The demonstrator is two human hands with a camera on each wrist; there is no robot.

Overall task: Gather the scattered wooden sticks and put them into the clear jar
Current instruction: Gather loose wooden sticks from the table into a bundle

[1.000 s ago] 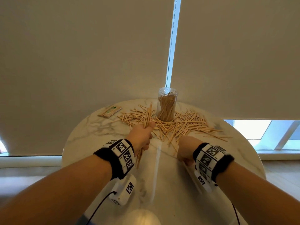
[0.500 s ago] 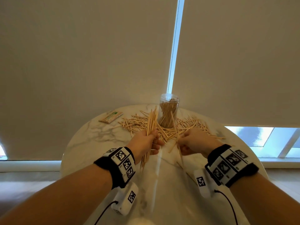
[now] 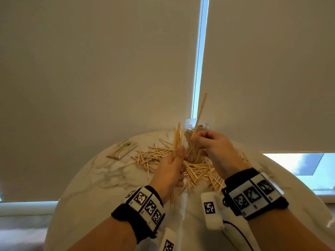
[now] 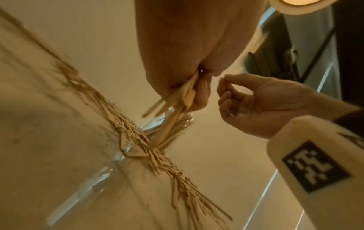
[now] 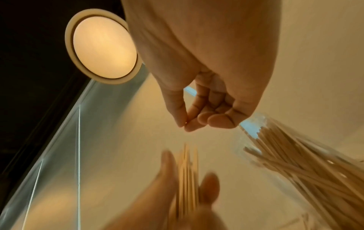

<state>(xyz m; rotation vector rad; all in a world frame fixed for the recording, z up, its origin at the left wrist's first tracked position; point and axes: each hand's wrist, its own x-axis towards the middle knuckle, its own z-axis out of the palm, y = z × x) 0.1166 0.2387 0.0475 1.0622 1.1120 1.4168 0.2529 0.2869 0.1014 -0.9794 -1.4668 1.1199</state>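
Gripping a bundle of sticks [image 3: 176, 140] upright in its fist, the left hand [image 3: 172, 169] hovers over the loose sticks [image 3: 197, 169] strewn across the round marble worktop [image 3: 108, 187], just in front of the clear jar [image 3: 196, 124]. That jar stands at the far edge, already packed with sticks. Beside it the right hand [image 3: 211, 144] is raised, thumb and forefinger pinching a single stick [image 3: 200, 113] that slants up past the jar's rim. Both hands are close together but not touching. A flat packet [image 3: 122, 150] lies off to the left of the heap, and pale blinds [image 3: 90, 69] hang behind
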